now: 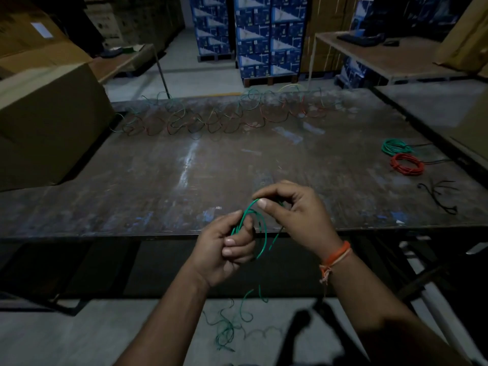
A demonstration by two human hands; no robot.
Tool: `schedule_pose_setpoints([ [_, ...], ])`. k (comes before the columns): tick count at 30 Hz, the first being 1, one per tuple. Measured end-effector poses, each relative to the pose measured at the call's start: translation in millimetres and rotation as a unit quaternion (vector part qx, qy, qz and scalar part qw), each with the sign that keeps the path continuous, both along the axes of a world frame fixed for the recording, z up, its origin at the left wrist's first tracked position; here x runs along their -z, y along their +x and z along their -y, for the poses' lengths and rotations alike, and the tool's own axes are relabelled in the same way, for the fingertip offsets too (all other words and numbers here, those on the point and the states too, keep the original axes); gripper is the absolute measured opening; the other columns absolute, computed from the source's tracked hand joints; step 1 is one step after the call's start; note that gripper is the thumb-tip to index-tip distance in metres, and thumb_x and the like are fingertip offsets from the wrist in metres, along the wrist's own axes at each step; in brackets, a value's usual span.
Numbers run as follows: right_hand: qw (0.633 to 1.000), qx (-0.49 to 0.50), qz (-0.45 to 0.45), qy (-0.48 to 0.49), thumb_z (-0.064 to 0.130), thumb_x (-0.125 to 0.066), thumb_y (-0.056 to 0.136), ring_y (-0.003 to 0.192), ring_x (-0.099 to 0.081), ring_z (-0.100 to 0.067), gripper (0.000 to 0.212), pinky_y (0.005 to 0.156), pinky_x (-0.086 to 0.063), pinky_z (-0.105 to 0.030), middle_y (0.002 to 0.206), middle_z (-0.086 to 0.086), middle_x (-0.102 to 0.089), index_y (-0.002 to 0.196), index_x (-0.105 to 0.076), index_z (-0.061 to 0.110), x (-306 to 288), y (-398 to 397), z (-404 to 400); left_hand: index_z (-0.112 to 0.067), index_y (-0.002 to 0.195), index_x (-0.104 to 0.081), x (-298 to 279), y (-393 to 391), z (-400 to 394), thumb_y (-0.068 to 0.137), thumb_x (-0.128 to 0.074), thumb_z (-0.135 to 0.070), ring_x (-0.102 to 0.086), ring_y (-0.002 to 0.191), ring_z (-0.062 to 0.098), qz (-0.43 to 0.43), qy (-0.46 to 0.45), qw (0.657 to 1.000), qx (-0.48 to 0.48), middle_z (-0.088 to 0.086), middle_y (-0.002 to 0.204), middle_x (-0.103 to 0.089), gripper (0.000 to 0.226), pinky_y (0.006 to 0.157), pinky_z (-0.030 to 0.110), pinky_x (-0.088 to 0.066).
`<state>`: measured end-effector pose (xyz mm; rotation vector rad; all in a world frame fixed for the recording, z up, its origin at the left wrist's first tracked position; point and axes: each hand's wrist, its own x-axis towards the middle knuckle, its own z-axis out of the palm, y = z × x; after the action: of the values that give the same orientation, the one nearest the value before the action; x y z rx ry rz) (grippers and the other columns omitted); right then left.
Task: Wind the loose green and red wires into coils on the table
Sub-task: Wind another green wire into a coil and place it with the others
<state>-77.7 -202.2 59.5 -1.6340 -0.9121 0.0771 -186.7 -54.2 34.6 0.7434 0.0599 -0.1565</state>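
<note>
It was a warehouse or stockroom — stacks of blue printed cartons stood on pallets at the far side, large brown cardboard boxes crowded the left, and worn metal-framed worktables sat on a bare concrete floor under dim light.

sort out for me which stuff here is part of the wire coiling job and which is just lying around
Part of the job:
- green wire, held by left hand and right hand
- tangled wires along the table's far edge
- green coil
- red coil
- table

Just lying about:
- black wire piece
- cardboard box
- blue boxes stacked behind
</note>
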Motion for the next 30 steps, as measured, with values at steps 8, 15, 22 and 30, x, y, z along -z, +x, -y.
schedule_pose_setpoints([
  [8, 0.969, -0.076, -0.233, 0.019, 0.012, -0.050, 0.105, 0.104, -0.068, -0.010, 0.026, 0.088, -0.056, -0.027, 0.115, -0.008, -0.074, 0.122, -0.069, 0.008, 22.4, -15.9, -4.0, -0.011, 0.089, -0.061, 5.5, 2.5, 0.1, 0.102, -0.040, -0.026, -0.022, 0.041, 0.003, 0.029, -0.128, 0.991, 0.018, -0.011, 0.052, -0.027, 0.029, 0.043, 0.018, -0.014],
  [15, 0.977, -0.025, -0.211, 0.028, -0.007, -0.061, 0.093, 0.095, -0.069, -0.010, 0.033, 0.083, -0.054, -0.020, 0.110, -0.006, -0.076, 0.121, -0.070, 0.010, 25.4, -15.9, -7.3, -0.011, 0.088, -0.058, 8.6, 2.8, 5.0, 0.101, -0.036, -0.022, -0.023, 0.043, 0.003, 0.013, -0.157, 0.988, -0.003, -0.010, 0.053, -0.036, 0.028, 0.045, 0.018, -0.018],
  [22, 0.921, -0.042, -0.368, 0.119, -0.005, -0.063, 0.092, 0.062, -0.062, -0.010, 0.024, 0.046, -0.037, -0.013, 0.081, -0.008, -0.073, 0.109, -0.068, 0.010, 27.5, -18.0, -6.0, -0.011, 0.087, -0.057, 12.1, -0.1, -1.8, 0.097, -0.048, -0.021, -0.023, 0.044, 0.003, 0.004, -0.160, 0.987, 0.015, -0.011, 0.056, -0.028, 0.017, 0.046, 0.019, -0.017],
  [30, 0.891, -0.043, -0.425, 0.152, 0.011, -0.071, 0.076, 0.054, -0.058, -0.011, 0.020, 0.041, -0.032, -0.012, 0.072, -0.010, -0.068, 0.095, -0.069, 0.005, 25.3, -18.6, -9.3, -0.011, 0.086, -0.053, 12.7, -0.1, -2.1, 0.099, -0.038, -0.027, -0.023, 0.045, 0.005, 0.003, -0.163, 0.986, 0.041, -0.011, 0.056, -0.026, 0.025, 0.047, 0.021, -0.018],
])
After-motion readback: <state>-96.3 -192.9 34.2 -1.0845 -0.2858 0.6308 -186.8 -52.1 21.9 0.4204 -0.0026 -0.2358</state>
